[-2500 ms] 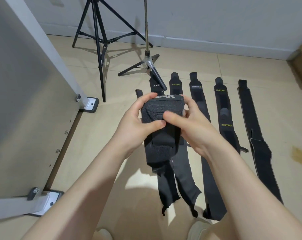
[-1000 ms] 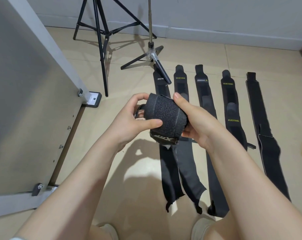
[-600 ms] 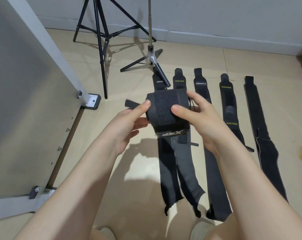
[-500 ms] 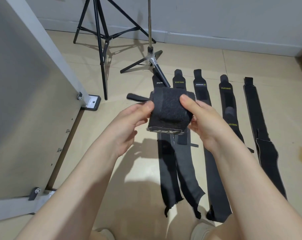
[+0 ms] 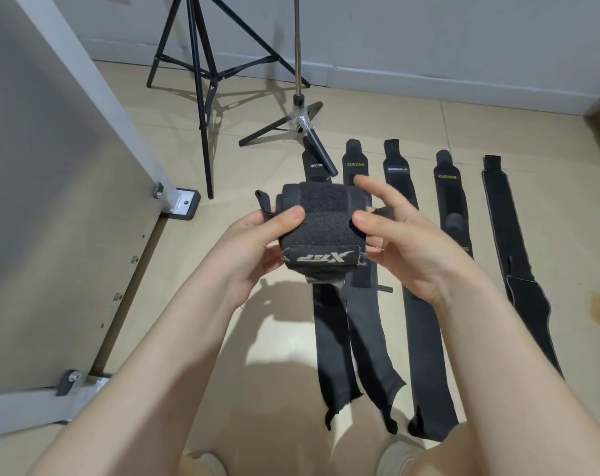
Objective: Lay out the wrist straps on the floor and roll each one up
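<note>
Currently, the rolled wrist strap point(image 5: 321, 228) is being held in the air between both hands, above the near ends of the straps lying on the floor point(image 5: 549, 139). A white logo label is showing on the roll's near face, and a short loop tab is sticking out from its far left corner.

The left hand point(image 5: 257, 245) is gripping the left end of the roll, with the thumb lying across the near upper face and the fingers curled underneath. The right hand point(image 5: 401, 242) is touching the right end of the roll with its thumb tip; its fingers are spread and mostly straight, with the index finger raised clear of the roll. Whether the hidden fingers behind the roll are also supporting it cannot be told.

Five flat straps are lying side by side on the floor, running away from the person:
- the first strap point(image 5: 333, 338), furthest left, partly hidden by the roll;
- the second strap point(image 5: 367, 338), just beside it and overlapping it slightly;
- the third strap point(image 5: 422, 338);
- the fourth strap point(image 5: 451, 201);
- the fifth strap point(image 5: 518, 269), furthest right, well apart from the hands.

A black tripod point(image 5: 197, 63) is standing by the wall. A second stand point(image 5: 300, 111) is resting one leg across the far end of the first strap. A grey panel point(image 5: 51, 201) is standing on the left.
</note>
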